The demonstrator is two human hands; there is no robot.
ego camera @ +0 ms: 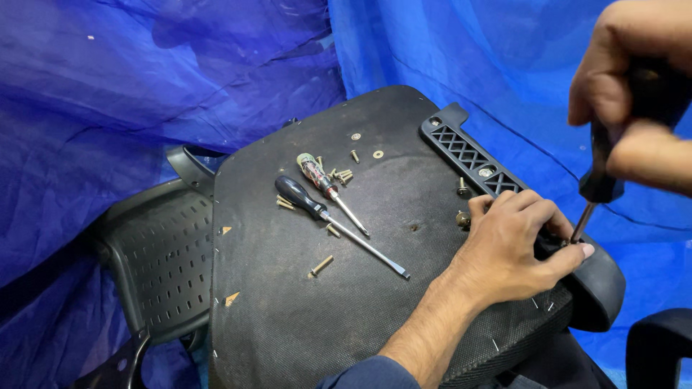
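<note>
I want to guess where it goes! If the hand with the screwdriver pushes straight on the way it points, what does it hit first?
The right hand aims its screwdriver down and left; its tip would probably first meet the black armrest, right beside the left hand's fingertip. Depth is hard to judge.

- Around you hangs a blue sheet (pixel 144 94); it is thin, creased and faintly see-through, and it fills the whole backdrop from left to right
- The sheet also runs down along the lower right (pixel 649 281), so you see no bare wall or floor
- Light falls evenly; folds in the sheet show darker at the upper left
- A dark rounded chair part (pixel 659 346) sits at your lower right corner
</note>
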